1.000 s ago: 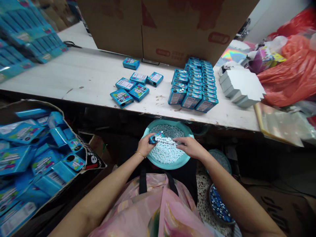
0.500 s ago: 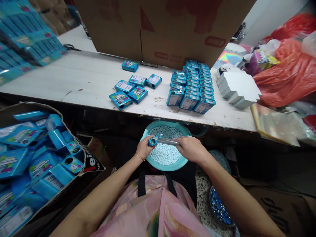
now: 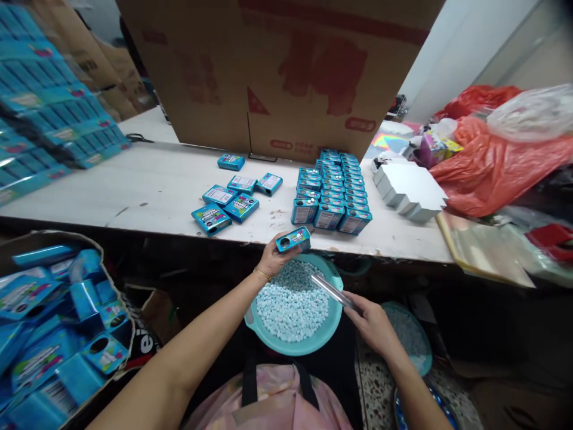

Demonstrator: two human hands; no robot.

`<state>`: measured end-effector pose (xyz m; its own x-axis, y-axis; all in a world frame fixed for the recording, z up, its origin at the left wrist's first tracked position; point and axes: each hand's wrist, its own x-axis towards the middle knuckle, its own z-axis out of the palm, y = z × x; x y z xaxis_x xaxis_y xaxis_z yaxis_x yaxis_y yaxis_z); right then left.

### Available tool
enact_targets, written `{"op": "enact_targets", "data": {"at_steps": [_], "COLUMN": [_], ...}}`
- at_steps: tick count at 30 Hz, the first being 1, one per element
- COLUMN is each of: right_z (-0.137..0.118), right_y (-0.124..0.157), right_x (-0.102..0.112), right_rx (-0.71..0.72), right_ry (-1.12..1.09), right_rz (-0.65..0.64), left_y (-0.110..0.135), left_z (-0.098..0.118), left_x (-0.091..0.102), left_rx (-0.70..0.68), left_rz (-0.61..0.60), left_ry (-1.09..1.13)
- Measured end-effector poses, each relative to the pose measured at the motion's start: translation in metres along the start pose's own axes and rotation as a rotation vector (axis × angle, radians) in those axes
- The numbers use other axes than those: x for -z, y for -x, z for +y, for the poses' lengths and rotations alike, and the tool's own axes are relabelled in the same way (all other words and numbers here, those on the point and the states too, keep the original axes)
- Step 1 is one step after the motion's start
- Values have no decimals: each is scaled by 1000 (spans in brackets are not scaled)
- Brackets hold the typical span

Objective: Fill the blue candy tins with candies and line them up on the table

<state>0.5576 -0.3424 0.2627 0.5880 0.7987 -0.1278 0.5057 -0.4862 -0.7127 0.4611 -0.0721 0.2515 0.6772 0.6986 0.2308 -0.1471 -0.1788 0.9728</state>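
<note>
My left hand (image 3: 274, 258) is closed round a small blue candy box (image 3: 294, 239) with a dark round hole in its upward face, held just in front of the table edge. In my right hand (image 3: 364, 313) is a shiny metal scoop (image 3: 333, 291), slim and trough-like, slanting over the bowl. Pale blue candy pellets (image 3: 290, 310) fill much of the turquoise bowl (image 3: 293, 349) on my lap. On the table, rows of upright blue boxes (image 3: 331, 197) stand packed together. Left of them lie several loose blue boxes (image 3: 242, 207).
An open carton (image 3: 107, 275) of blue boxes is at my left. A large cardboard box (image 3: 277, 77) stands at the table's back. To the right are white folded cartons (image 3: 409, 185) and red plastic bags (image 3: 470, 161). Stacked blue displays (image 3: 67, 101) rise at far left.
My left hand has raised the candy box from the bowl toward the table edge. My right hand has drawn the scoop away from the box, down and right. The view has tilted up.
</note>
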Motion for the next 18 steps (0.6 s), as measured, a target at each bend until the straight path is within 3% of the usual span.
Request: {"op": "enact_targets", "data": {"at_steps": [4,7,10,14,16,18], "right_z": [13,20,21,17,18,22], "right_y": [7,10,9,4,3,3], "right_x": [-5,-12,-22,-37,-42,-47], "right_rx": [-27,-49,-77,-77,-73,-86], "right_ry": [-28,-60,-88,-118,-137,-156], "right_rz": [-7,-36,-74,-124,-149,-165], "left_y": [-41,-68,-82,-86,-86,-89], "left_z": [-10,-16,-21,-25,-23,-18], "left_x": [-14,-11,-9,-11,0,24], "left_rx": [-49,-49,7,58,6,-87], "left_rz": [-38,1,50,60,42,64], "left_ry": [-61,-360,-639,-778,-815,-883]}}
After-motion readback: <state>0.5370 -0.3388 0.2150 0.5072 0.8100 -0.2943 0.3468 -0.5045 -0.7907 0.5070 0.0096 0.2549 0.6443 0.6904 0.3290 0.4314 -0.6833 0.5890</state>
